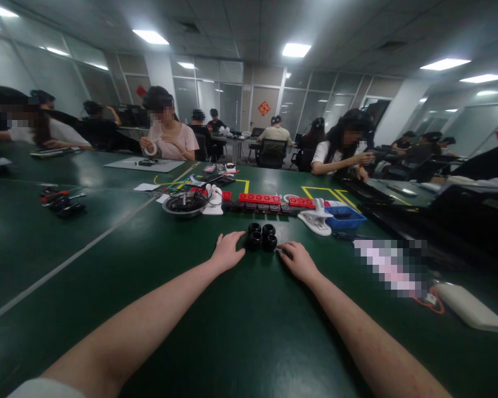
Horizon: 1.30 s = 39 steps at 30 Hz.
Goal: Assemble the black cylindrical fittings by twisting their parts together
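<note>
Hands spread flat, left hand (227, 251), right hand (299, 260), flanking black rings (262, 236), red blocks (269, 199) behind, blue tray (344, 217) nearby

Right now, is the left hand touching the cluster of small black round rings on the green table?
Cannot tell. In the head view the left hand lies flat with fingertips right at the cluster of small black round rings; no clear gap or contact shows.

Four small black round parts (262, 236), glossy, clustered two by two and touching one another, resting on green table (149, 287) between both hands; exact form too small to tell.
</note>
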### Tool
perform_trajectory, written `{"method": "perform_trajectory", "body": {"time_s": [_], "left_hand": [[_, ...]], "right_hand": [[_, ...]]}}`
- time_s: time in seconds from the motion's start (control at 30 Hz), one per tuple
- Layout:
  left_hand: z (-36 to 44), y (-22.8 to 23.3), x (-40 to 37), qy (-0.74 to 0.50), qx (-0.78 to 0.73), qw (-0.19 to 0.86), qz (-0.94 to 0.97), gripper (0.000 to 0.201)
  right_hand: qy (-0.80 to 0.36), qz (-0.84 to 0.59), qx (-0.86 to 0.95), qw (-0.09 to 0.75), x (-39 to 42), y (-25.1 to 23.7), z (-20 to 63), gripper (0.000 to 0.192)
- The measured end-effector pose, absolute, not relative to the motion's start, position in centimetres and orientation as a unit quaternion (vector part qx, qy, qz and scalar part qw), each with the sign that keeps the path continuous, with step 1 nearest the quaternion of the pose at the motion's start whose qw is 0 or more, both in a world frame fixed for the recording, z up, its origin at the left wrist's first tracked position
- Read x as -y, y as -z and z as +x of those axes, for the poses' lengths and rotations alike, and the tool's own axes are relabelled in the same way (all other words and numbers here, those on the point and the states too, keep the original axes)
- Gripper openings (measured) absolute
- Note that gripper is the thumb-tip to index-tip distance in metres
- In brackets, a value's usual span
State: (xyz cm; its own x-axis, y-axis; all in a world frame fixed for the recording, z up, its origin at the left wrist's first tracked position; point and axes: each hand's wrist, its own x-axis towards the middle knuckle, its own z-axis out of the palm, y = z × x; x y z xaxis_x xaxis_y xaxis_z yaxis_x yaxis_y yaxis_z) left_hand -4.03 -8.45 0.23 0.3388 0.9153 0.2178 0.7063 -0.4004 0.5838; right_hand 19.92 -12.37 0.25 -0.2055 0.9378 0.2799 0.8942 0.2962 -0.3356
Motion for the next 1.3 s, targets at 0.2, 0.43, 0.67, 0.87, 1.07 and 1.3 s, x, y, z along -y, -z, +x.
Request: {"method": "perform_trajectory", "body": {"time_s": [0.2,0.43,0.67,0.87,1.07,1.3], "left_hand": [[-3.8,0.1,4.4,-0.322,-0.477,0.284,0.767,0.057],[-3.3,0.1,0.9,-0.292,-0.35,0.46,0.762,0.077],[-3.6,-0.2,-0.6,-0.259,-0.309,0.521,0.753,0.079],[-3.7,-0.2,-1.7,-0.232,-0.311,0.502,0.773,0.073],[-3.0,0.2,-1.3,-0.255,-0.32,0.456,0.79,0.062],[-2.7,0.7,-0.8,-0.3,-0.364,0.369,0.801,0.053]], "right_hand": [[-0.044,-0.596,0.772,0.215,12.4,-0.4,19.8,0.021],[-0.035,-0.591,0.78,0.204,12.4,-0.4,19.6,0.02],[-0.031,-0.583,0.785,0.205,12.3,-0.3,19.7,0.021],[-0.03,-0.579,0.788,0.205,12.2,-0.4,19.7,0.022],[-0.032,-0.581,0.786,0.207,12.2,-0.4,19.8,0.021],[-0.034,-0.58,0.787,0.206,12.1,-0.4,19.8,0.022]]}}
